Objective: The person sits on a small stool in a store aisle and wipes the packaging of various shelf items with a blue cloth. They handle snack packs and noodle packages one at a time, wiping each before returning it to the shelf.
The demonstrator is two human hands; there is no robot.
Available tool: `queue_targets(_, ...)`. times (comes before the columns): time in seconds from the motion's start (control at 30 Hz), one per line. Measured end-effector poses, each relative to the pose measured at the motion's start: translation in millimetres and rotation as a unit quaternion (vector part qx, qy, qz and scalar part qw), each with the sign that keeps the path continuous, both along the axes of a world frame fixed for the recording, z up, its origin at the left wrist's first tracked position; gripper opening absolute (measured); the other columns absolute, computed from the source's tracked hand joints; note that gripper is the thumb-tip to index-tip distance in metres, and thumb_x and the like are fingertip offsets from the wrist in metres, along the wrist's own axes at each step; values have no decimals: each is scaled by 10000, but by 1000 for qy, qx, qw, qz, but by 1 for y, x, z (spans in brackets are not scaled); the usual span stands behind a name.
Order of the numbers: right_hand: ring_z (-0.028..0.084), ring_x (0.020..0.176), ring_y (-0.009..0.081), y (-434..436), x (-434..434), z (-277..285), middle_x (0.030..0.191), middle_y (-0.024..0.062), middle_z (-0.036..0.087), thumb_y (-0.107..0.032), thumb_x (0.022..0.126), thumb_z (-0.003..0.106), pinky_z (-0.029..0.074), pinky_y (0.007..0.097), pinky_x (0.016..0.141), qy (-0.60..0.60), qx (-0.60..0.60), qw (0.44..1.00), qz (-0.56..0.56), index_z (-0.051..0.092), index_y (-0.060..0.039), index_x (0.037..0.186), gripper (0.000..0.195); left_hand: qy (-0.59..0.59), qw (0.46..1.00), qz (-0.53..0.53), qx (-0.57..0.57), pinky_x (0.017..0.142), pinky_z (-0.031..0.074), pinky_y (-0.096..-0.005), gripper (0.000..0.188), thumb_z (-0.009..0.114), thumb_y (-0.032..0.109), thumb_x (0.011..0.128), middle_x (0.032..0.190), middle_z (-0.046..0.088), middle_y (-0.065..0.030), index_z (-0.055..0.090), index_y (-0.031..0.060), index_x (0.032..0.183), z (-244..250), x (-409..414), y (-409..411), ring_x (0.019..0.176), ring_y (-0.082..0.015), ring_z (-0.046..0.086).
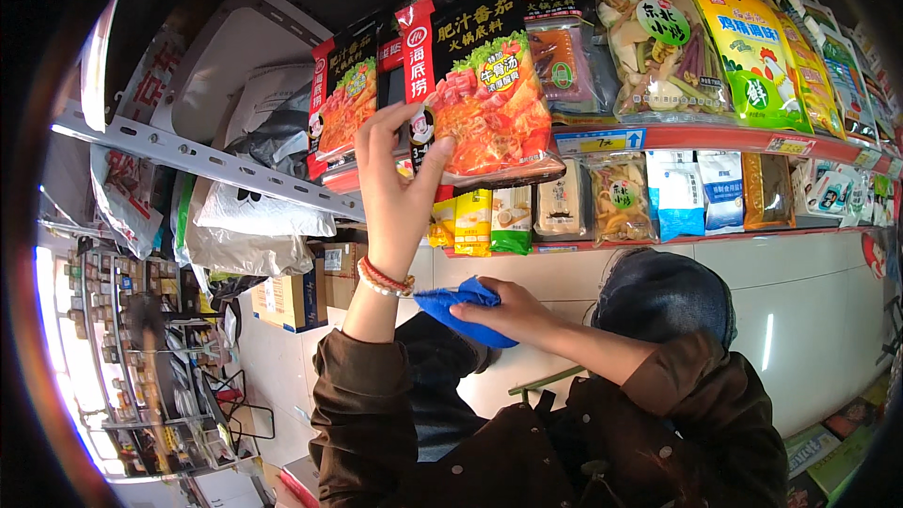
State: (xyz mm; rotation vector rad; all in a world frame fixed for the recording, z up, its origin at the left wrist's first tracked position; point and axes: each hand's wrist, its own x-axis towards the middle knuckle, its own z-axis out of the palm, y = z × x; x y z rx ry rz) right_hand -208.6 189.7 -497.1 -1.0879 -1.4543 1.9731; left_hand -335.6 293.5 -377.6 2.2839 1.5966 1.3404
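My left hand (402, 155) is raised at the upper shelf, its fingers and thumb on the left edge of a black and red hotpot seasoning packet (487, 99). The packet tilts out over the red shelf edge. A similar packet (349, 99) stands to its left, behind my fingers. Lower down, in front of my body, my right hand (504, 307) grips a folded blue cloth (458, 307). A beaded bracelet (384, 279) circles my left wrist. The far fingers of my left hand are partly hidden.
Vegetable packs (663, 49) and yellow seasoning bags (751, 49) line the upper shelf to the right. Below stand salt bags (676, 190) and noodle packs. A perforated metal rack beam (211, 155) juts in at left, with plastic parcels around it. A cardboard box (286, 300) sits on the floor.
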Motion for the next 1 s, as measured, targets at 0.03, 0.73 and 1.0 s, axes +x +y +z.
queue_targets(0.03, 654, 883, 258, 3, 1, 2, 1002, 186, 660, -580, 742, 655, 501, 322, 794, 12, -25, 1000, -3, 565, 47, 1177, 768, -30, 999, 28, -10, 829, 446, -325, 376, 731, 132, 793, 1077, 554, -125, 562, 26, 1112, -7, -5, 0, 927, -217, 527)
queue_targets(0.73, 576, 984, 166, 71, 92, 75, 1088, 93, 637, -519, 787, 679, 453, 330, 885, 226, -3, 966, -127, 566, -38, 1222, 658, -453, 837, -89, -296, 986, 419, -360, 613, 561, 48, 904, 1311, 476, -103, 278, 45, 1448, -27, -22, -41, 1156, -194, 499)
queue_targets(1.0, 581, 779, 213, 63, 85, 57, 849, 101, 630, -313, 745, 681, 459, 346, 688, 151, 222, 963, 23, 591, -27, 1045, 424, -471, 802, -125, -345, 1036, 350, -462, 512, 523, 146, 856, 1356, 432, -115, 420, 55, 1349, -33, -81, -70, 1232, -266, 415)
